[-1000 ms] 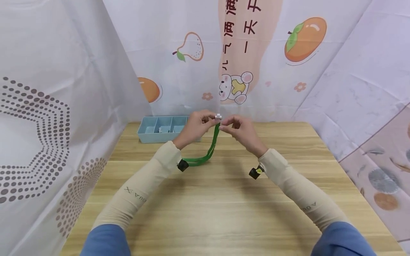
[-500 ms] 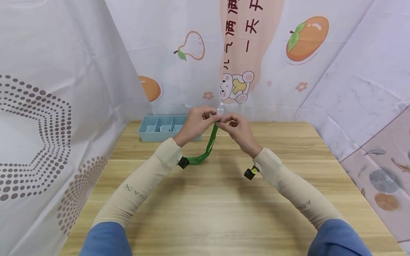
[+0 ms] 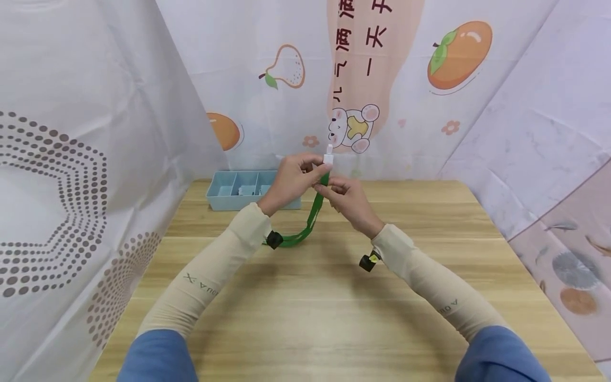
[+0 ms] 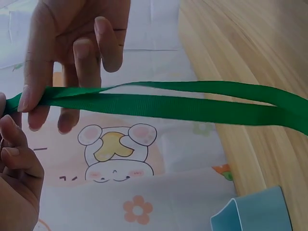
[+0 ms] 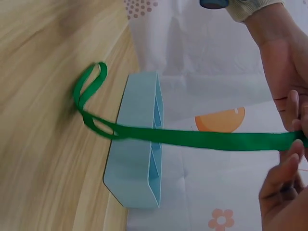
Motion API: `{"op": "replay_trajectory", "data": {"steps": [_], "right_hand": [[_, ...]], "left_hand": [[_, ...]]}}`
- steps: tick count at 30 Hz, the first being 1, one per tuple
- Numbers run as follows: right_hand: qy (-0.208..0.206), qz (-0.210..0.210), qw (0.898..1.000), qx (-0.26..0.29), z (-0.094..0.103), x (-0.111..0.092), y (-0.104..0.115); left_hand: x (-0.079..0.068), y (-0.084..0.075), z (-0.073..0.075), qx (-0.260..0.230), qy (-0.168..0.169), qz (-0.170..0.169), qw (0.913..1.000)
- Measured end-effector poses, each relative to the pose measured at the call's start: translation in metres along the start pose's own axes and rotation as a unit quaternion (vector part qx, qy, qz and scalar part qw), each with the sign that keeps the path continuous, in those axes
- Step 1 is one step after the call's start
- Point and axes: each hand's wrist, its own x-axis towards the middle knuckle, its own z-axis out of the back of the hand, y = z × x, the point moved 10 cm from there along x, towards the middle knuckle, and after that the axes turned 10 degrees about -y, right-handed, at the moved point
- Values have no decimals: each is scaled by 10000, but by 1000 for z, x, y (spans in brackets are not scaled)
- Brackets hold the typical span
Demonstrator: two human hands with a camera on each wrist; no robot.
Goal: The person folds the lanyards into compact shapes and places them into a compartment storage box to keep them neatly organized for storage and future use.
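A green lanyard (image 3: 315,208) hangs from both hands at the back of the table, its lower end bending leftward onto the wood. On its top is a white clip (image 3: 328,158), standing upright. My left hand (image 3: 297,175) pinches the lanyard just under the clip. A little below, my right hand (image 3: 347,200) pinches the strap between thumb and forefinger. In the left wrist view the two bands of the strap (image 4: 168,108) lie slightly apart, with the right hand's fingers (image 4: 36,98) across it. The right wrist view shows a loop (image 5: 91,86) at the strap's far end.
A light blue box (image 3: 229,202) with compartments stands behind the left forearm, small white pieces (image 3: 245,191) in it. The wooden table (image 3: 305,318) ends at a printed cloth (image 3: 401,143) hanging behind. Another cloth (image 3: 52,175) hangs at the left.
The right hand has moved in and down from beside the clip to the strap below the left hand. The clip has risen slightly and now stands free above the fingers.
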Motion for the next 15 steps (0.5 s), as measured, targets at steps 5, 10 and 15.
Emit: {"op": "replay_trajectory", "data": {"steps": [5, 10, 15], "right_hand": [[-540, 126, 9985, 47, 12, -3, 4], [-1021, 533, 9932, -165, 22, -5, 17], [-1294, 972, 9857, -465, 26, -7, 30]], "left_hand": [[1, -3, 2, -70, -83, 149, 9998], [1, -7, 5, -40, -184, 143, 9997], [3, -14, 8, 17, -308, 8, 9995]]}}
